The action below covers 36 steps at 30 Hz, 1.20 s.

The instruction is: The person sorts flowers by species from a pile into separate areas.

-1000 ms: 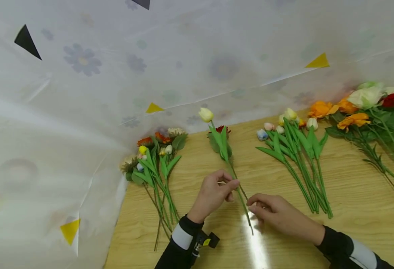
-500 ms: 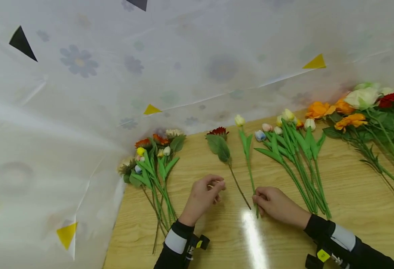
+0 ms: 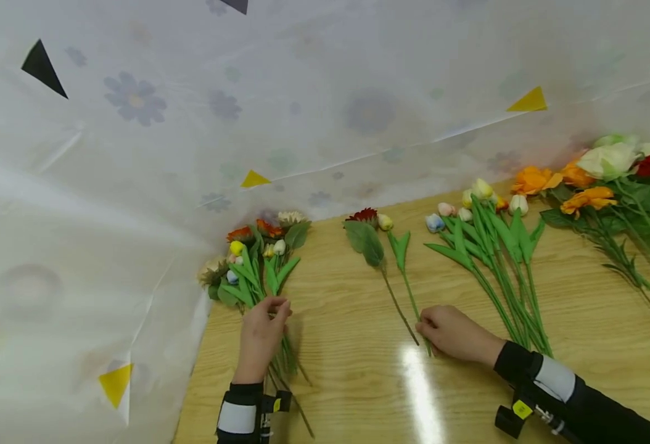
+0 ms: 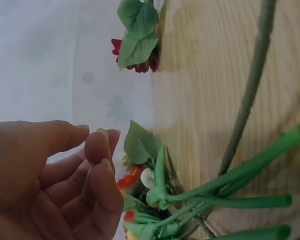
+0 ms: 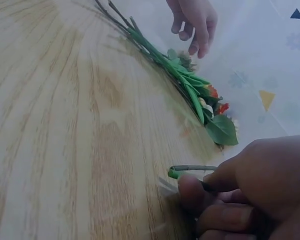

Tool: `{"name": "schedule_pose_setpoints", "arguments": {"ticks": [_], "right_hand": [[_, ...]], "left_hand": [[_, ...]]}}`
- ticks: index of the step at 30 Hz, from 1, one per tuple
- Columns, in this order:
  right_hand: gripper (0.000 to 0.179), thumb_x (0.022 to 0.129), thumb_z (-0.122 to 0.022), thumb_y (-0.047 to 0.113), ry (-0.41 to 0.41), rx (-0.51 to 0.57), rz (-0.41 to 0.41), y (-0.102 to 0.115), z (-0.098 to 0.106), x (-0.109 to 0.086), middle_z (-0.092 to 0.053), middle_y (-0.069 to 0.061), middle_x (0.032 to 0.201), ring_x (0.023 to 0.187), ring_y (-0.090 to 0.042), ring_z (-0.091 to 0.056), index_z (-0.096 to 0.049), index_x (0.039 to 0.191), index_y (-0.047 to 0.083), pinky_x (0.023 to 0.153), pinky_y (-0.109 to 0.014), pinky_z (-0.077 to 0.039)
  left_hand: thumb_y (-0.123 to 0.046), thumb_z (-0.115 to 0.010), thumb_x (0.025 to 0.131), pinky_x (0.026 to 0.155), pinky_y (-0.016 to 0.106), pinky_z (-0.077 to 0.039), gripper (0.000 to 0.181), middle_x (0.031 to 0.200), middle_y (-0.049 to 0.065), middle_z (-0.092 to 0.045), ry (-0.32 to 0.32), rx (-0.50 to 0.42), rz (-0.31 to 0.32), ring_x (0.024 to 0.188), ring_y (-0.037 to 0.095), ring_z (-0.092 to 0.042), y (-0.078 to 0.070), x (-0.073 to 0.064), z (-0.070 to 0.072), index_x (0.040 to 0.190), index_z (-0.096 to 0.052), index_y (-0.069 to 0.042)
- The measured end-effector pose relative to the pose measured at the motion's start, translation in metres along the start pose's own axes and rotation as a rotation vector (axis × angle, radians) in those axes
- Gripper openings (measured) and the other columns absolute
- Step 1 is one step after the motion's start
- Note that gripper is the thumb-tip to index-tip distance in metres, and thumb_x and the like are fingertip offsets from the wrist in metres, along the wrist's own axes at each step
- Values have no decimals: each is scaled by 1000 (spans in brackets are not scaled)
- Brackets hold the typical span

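Yellow tulip (image 3: 400, 254) lies on table (image 3: 347, 351), nr centre. L hand (image 3: 262, 338), loosely bent & holding nothing, is over L bunch (image 3: 250, 269); might snag crossed stems. Red flower (image 3: 371, 245), nrly touching tulip's head, could get dragged. R hand (image 3: 457, 333) pinches tulip low, so bloom may swing.

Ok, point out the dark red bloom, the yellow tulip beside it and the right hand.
Dark red bloom (image 3: 362, 216): head view, on its petals.
Yellow tulip (image 3: 401, 254): head view, on its leaves.
Right hand (image 3: 451, 332): head view, on the back of the hand.
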State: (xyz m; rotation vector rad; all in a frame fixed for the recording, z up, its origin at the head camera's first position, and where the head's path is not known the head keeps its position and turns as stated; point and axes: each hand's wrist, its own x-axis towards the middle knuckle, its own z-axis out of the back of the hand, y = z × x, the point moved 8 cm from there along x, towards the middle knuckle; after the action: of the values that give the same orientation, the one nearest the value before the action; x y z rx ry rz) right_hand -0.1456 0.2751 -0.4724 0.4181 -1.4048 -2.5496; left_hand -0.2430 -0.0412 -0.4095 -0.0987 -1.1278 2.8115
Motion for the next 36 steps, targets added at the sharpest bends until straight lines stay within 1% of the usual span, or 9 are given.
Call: {"name": "schedule_pose_setpoints", "arguments": {"ticks": [3,7,12,16,21,25,29,33,36], "right_hand": [[31,108,-53,17,-40,2,-27,-3,6,-4,-57,2,61,50,-9,-49,-58,79,9,52,-24,-37],[29,107,-54,15,-110,-8,-73,-9,19,-11,-58,1,62,50,-10,-46,-61,80,8,51,-24,-36],[34,107,-50,14,-158,-82,-147,-21,30,-15,-59,1,59,50,-12,-50,-60,76,9,50,-25,-37],[44,108,-46,14,-192,-170,-181,-27,35,-14,-53,2,51,45,-13,-50,-55,65,12,47,-27,-39],[50,105,-53,16,-284,-404,-160,-25,45,-16,-32,6,52,45,-11,-32,-41,56,19,46,-26,-26],[52,103,-58,20,-334,-524,-168,-19,51,-22,-27,5,54,45,-11,-29,-40,55,20,46,-26,-21],[53,102,-62,22,-391,-595,-122,-7,57,-27,-27,5,52,44,-11,-29,-40,54,20,46,-26,-18],[49,102,-64,24,-410,-594,-22,14,54,-26,-29,6,52,44,-8,-29,-43,58,21,48,-24,-18],[42,104,-63,26,-348,-488,47,30,43,-23,-32,8,54,46,-4,-28,-47,64,21,50,-22,-20]], "left_hand": [[-22,-61,105,54,28,-50,27,98,13,-76,-9,58,1,69,26,-71,3,-1,4,120,-71,-2],[-26,-64,103,48,28,-41,25,81,9,-71,-38,279,24,54,14,-56,13,-3,10,102,-73,-3],[-41,-72,96,42,25,-23,52,51,-4,-33,9,504,130,43,11,-30,34,-6,7,60,-46,-14],[-43,-78,91,42,25,-17,60,51,-6,-22,-14,578,113,43,10,-24,38,-7,0,58,-34,-18],[-32,-80,90,41,24,-17,61,49,-7,-21,-69,570,73,40,10,-26,35,-5,0,54,-33,-18],[-25,-76,94,43,25,-24,48,50,-4,-34,-112,497,31,42,12,-34,33,-1,7,59,-45,-14],[-22,-73,97,48,28,-38,23,66,5,-59,-129,322,12,48,13,-49,24,0,15,83,-62,-7],[-24,-72,99,52,34,-52,21,81,11,-66,-37,26,32,51,15,-60,8,1,7,98,-64,-5],[-23,-71,99,57,37,-58,20,86,12,-65,72,-218,36,55,17,-65,-12,-1,-12,103,-64,-5]]}}
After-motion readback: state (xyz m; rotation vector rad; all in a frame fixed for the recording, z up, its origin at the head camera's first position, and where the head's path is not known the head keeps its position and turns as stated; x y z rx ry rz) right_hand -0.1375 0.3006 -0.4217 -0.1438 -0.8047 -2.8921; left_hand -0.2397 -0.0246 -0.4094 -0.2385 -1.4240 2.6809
